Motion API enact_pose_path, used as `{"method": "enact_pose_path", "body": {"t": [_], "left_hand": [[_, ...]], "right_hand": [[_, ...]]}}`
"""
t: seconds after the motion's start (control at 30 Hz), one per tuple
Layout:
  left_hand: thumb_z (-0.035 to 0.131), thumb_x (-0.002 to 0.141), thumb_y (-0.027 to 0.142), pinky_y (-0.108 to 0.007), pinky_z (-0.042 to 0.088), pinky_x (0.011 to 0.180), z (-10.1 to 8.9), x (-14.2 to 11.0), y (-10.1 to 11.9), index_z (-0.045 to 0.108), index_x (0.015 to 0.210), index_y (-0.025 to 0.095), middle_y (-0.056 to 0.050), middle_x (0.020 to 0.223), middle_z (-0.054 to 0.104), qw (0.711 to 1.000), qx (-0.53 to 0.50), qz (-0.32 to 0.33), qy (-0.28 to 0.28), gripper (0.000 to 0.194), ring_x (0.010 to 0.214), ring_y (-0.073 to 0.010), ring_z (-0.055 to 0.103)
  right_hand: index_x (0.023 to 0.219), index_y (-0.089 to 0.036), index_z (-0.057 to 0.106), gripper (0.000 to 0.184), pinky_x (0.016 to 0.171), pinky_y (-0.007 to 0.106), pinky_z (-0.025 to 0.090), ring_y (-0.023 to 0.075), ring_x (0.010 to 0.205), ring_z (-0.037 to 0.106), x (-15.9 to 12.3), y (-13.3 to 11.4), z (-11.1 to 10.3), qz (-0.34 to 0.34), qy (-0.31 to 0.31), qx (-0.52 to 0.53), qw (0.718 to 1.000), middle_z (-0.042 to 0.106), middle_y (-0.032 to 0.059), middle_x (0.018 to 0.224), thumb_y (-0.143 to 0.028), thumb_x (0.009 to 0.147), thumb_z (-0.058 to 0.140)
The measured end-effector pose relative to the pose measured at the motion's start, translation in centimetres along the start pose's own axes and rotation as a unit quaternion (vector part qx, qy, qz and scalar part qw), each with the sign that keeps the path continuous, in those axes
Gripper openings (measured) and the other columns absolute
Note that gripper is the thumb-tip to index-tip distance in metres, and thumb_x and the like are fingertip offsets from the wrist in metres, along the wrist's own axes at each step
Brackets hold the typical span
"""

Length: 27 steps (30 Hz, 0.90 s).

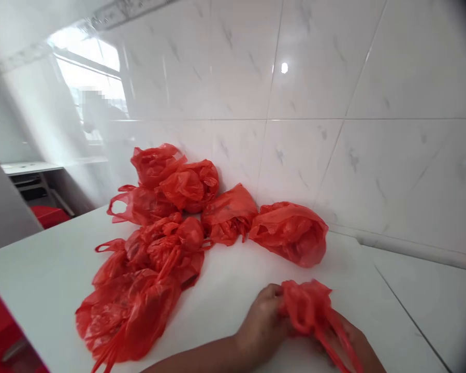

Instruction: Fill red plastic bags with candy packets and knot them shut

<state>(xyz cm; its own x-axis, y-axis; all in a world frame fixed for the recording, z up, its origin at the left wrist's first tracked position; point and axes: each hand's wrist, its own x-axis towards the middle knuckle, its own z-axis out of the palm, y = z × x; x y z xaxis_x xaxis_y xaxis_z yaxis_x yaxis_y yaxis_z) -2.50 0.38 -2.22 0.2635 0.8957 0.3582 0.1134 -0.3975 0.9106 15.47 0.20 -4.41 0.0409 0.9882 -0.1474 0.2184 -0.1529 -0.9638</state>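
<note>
A crumpled red plastic bag (305, 303) is held low over the white table at the front. My left hand (262, 321) is closed on its left side, thumb and fingers gathered into the plastic. From the right, my right hand (355, 342) grips the same bag, its fingers mostly hidden by the plastic. Thin red strips of the bag hang down over that hand, and the bag is slightly blurred. Just beyond my hands lies another bunched red bag (291, 230), apart from them.
Several more red bags (140, 305) are heaped on the left of the white table (217, 321), and others (231, 212) lean near the tiled wall (306, 155). A seam between tabletops runs at the right. Red stools (3, 326) show beyond the left edge.
</note>
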Motion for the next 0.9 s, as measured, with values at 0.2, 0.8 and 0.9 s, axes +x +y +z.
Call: {"method": "enact_pose_path", "body": {"t": [0.2,0.8,0.9], "left_hand": [[0.065,0.07,0.025,-0.025,0.046,0.067,-2.9,1.0,-1.4,0.062,0.076,0.017,-0.002,0.08,0.061,0.961,-0.192,-0.118,0.161,0.01,0.074,-0.0155,0.057],[0.064,0.073,0.02,-0.021,0.045,0.061,-2.4,0.6,-0.6,0.05,0.071,0.018,0.002,0.071,0.061,0.965,-0.2,-0.166,0.035,0.014,0.062,-0.0095,0.055],[0.068,0.07,0.02,-0.022,0.046,0.063,-1.8,0.0,-0.2,0.05,0.068,0.017,-0.001,0.084,0.062,0.97,-0.188,-0.145,-0.042,0.019,0.07,-0.0116,0.057]], "right_hand": [[0.078,-0.022,0.056,0.016,0.041,0.023,0.032,0.0114,0.045,0.047,-0.4,-1.3,-3.9,0.024,0.132,0.137,0.981,0.057,-0.0031,0.054,-0.031,0.065,0.06],[0.088,-0.017,0.058,0.038,0.05,0.023,0.035,0.0127,0.06,0.056,-2.2,-2.6,-4.2,0.032,-0.084,0.121,0.988,0.065,0.0032,0.078,-0.054,0.079,0.058],[0.094,-0.017,0.059,0.045,0.056,0.027,0.042,0.0171,0.07,0.06,-2.5,-3.1,-2.6,0.008,-0.062,0.104,0.993,0.066,0.0062,0.086,-0.058,0.077,0.058]]}}
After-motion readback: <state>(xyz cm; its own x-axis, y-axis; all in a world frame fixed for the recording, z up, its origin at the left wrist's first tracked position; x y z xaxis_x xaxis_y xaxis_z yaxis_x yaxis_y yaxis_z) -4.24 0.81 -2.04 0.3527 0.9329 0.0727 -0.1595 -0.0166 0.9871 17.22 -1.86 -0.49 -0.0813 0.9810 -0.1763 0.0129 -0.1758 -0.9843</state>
